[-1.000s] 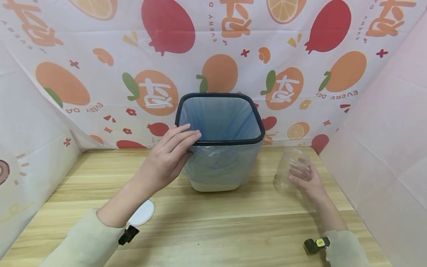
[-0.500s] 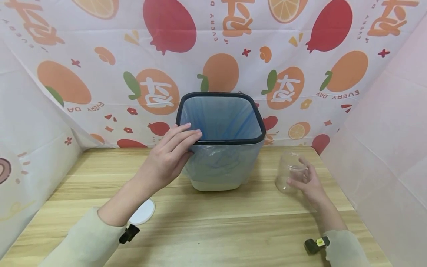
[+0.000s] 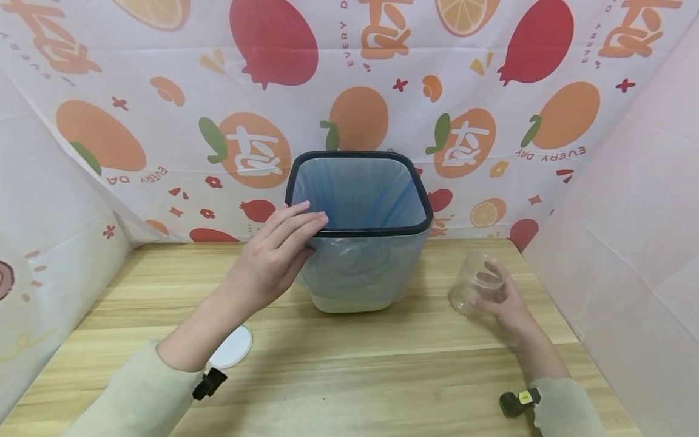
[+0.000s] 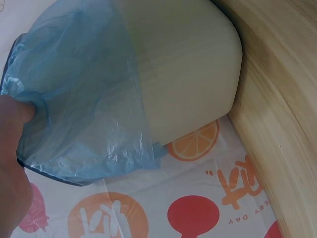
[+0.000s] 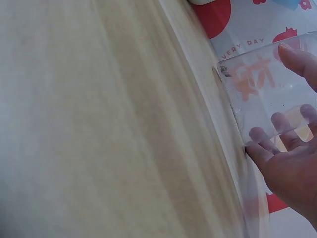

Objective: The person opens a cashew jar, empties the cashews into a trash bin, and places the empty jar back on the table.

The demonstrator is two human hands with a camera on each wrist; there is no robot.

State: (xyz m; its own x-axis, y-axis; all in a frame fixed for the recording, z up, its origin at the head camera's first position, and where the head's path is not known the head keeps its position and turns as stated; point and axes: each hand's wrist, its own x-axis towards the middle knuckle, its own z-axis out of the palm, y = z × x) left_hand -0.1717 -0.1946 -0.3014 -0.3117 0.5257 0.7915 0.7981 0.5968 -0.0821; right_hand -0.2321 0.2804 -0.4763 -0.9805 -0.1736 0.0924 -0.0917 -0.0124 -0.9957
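Observation:
A cream waste bin (image 3: 357, 285) with a black rim (image 3: 423, 203) and a blue bag liner (image 4: 84, 99) stands at the back middle of the wooden table (image 3: 355, 376). My left hand (image 3: 303, 233) lies against its near left corner: straight fingers rest along the rim and the thumb (image 4: 15, 116) presses the bag on the outside. My right hand (image 3: 491, 291) grips a clear plastic jar (image 3: 474, 280), which has no lid and is tipped a little on the table right of the bin. In the right wrist view my fingers (image 5: 277, 136) show through the jar (image 5: 267, 84).
A white round lid (image 3: 235, 347) lies on the table, partly hidden under my left forearm. Fruit-print cloth (image 3: 355, 79) hangs behind and at the left; a pale wall (image 3: 633, 230) closes the right side. The bin's inside shows only the liner.
My right hand has lowered the jar slightly and tipped it from upright to a tilt. The left hand and the bin have not moved.

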